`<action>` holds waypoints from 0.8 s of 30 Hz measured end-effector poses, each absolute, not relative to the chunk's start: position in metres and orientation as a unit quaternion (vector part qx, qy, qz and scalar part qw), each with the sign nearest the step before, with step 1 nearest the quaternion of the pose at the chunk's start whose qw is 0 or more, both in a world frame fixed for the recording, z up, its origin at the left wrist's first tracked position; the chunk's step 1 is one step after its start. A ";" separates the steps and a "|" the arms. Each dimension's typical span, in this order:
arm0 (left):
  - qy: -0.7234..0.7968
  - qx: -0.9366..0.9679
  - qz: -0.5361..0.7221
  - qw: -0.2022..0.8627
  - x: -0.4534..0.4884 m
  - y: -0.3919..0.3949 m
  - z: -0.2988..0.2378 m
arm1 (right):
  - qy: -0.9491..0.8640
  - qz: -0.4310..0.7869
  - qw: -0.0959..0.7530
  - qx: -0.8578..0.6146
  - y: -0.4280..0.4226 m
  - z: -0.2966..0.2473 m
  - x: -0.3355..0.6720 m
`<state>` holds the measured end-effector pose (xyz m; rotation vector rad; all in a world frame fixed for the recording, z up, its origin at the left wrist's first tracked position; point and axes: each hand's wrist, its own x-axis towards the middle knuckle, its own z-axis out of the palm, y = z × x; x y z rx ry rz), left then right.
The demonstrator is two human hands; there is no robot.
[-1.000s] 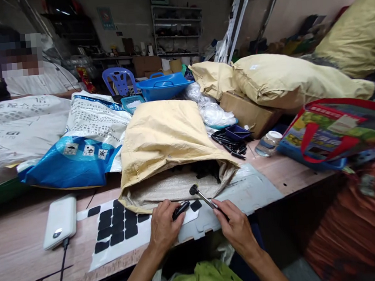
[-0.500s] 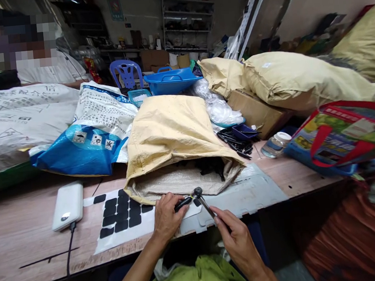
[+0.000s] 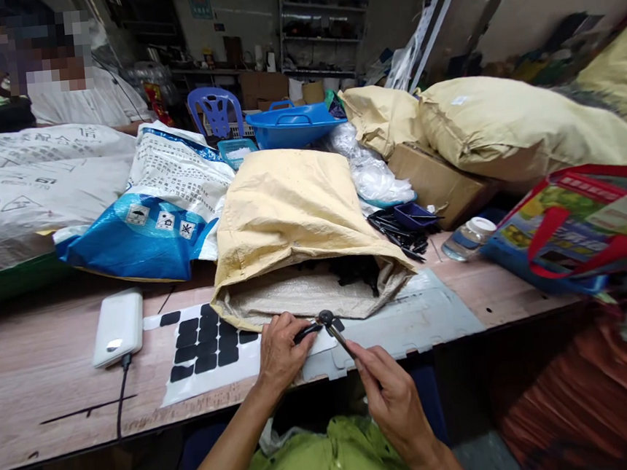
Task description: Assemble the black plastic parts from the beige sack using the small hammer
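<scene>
My left hand [image 3: 280, 349] is closed around a slim black piece [image 3: 307, 332], just in front of the open mouth of a yellow woven sack [image 3: 289, 208]. In my right hand [image 3: 385, 381] is a thin metal rod [image 3: 340, 339], gripped between thumb and fingers and slanting up to the left. Its far end meets a round dark knob [image 3: 326, 317] at the tip of the black piece; whether the two are joined I cannot tell. Dark items [image 3: 358, 271] lie inside the sack. To the left, a white sheet [image 3: 176, 389] carries several black rounded stickers [image 3: 205, 347].
A white power bank [image 3: 117, 327] with a cable lies at left. Blue-and-white [image 3: 173, 203] and white sacks [image 3: 40, 193] stand behind it. Right of the yellow sack are black parts [image 3: 398, 231], a jar [image 3: 468, 239] and a shopping bag [image 3: 577, 234]. A person [image 3: 82, 101] sits far left.
The view has shifted slightly. The rod's tip and the round knob sit a little further left, nearer my left hand. Both hands keep their hold.
</scene>
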<state>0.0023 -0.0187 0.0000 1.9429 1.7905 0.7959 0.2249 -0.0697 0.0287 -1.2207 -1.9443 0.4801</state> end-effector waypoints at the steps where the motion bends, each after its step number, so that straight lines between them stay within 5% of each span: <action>1: 0.638 0.690 0.284 0.188 0.003 -0.019 0.000 | -0.767 0.187 0.382 -0.480 -0.070 0.025 0.224; 17: 0.637 0.681 0.299 0.205 0.003 -0.018 0.000 | -0.787 0.192 0.355 -0.467 -0.072 0.023 0.217; 24: 0.609 0.696 0.299 0.236 -0.004 -0.019 -0.001 | -0.761 0.057 0.320 -0.561 -0.035 0.022 0.242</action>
